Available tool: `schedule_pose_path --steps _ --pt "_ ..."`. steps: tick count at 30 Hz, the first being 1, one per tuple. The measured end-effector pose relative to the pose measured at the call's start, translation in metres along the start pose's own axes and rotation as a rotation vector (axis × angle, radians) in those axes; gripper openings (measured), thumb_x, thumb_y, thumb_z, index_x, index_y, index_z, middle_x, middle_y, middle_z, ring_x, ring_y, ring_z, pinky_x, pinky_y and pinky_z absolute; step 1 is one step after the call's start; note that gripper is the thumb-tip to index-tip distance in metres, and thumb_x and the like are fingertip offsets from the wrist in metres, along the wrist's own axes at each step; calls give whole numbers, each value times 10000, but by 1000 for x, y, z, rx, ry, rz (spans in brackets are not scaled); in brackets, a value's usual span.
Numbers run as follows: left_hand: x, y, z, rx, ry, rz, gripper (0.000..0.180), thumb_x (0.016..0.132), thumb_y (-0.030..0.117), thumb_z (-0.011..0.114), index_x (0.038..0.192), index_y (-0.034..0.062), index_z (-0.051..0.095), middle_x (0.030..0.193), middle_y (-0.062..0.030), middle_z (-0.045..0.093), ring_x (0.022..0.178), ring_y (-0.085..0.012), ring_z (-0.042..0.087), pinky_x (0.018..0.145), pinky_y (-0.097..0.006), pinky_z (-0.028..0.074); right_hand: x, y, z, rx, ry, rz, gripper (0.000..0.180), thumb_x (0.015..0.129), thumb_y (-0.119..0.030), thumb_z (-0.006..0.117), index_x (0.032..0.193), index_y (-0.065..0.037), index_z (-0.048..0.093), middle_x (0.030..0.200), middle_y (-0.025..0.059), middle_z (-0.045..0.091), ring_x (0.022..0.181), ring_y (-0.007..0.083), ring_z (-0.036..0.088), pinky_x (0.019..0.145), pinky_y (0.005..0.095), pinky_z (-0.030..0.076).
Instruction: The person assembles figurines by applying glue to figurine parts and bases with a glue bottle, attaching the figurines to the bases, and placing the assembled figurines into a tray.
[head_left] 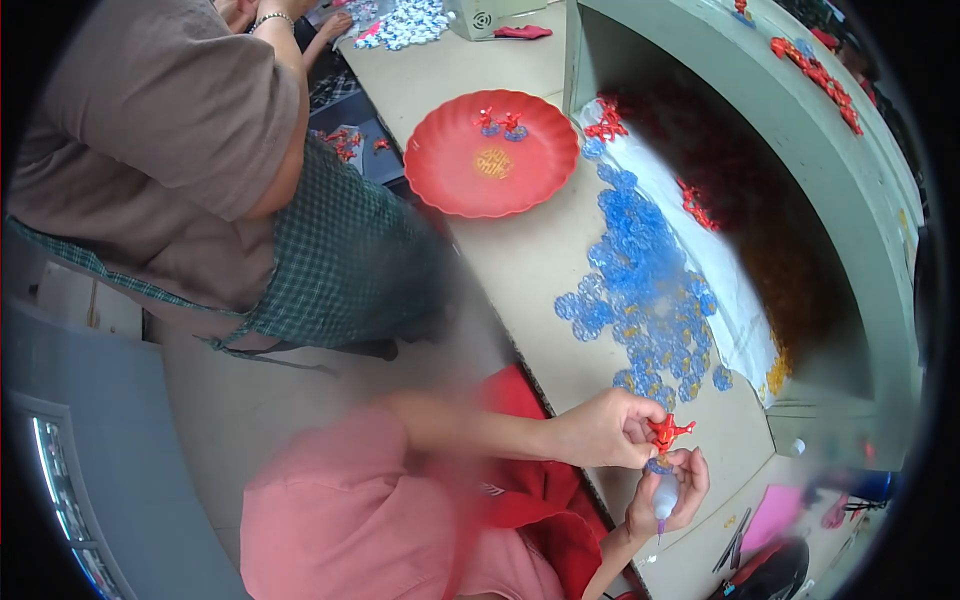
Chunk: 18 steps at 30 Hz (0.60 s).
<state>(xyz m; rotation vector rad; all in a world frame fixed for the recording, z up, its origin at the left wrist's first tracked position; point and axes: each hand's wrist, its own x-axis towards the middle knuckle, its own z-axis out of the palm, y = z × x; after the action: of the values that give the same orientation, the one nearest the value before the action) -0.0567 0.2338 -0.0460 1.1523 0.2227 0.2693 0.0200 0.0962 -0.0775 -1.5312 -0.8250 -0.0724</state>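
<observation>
My left hand [608,430] pinches a small red plastic figurine [668,432] with outstretched limbs. Directly below the figurine is a clear blue disc base [660,465], touching or almost touching its lower end; whether they are joined I cannot tell. My right hand [688,490] is closed around a small white squeeze bottle [665,495], its thin purple tip pointing down, and its fingertips are by the disc. Just beyond my hands spreads a heap of clear blue discs [640,250] on the bench.
A red scalloped plate [440,190] carries two figurines on blue discs. A green-grey hood [840,150] rises at the right over white sheeting [735,330] with red figurines. Tweezers [733,545] and pink paper [772,515] lie lower right. A co-worker in a checked apron [340,260] stands upper left.
</observation>
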Motion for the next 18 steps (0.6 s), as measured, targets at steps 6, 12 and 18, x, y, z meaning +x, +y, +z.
schedule_pose_path --steps 6,12,18 --pt "0 0 -16 -113 51 -108 242 743 -16 551 981 -48 527 821 -40 601 767 -57 574 651 -194 456 15 4 15 2 -142 -98 410 720 -52 646 1079 38 469 843 131 536 728 194 528 639 283 442" --pt "20 18 -46 -23 63 -19 236 741 -1 572 975 -13 548 832 -50 606 775 -71 582 667 -213 463 21 9 28 -113 -103 -114 420 705 84 604 1100 25 472 993 151 499 749 157 527 671 253 448" --pt "50 84 -195 695 761 453 198 730 36 604 926 14 591 775 -61 636 717 -105 607 631 -251 485 16 11 10 -145 -65 122 375 705 105 585 1065 38 505 994 133 506 727 138 523 662 232 439"
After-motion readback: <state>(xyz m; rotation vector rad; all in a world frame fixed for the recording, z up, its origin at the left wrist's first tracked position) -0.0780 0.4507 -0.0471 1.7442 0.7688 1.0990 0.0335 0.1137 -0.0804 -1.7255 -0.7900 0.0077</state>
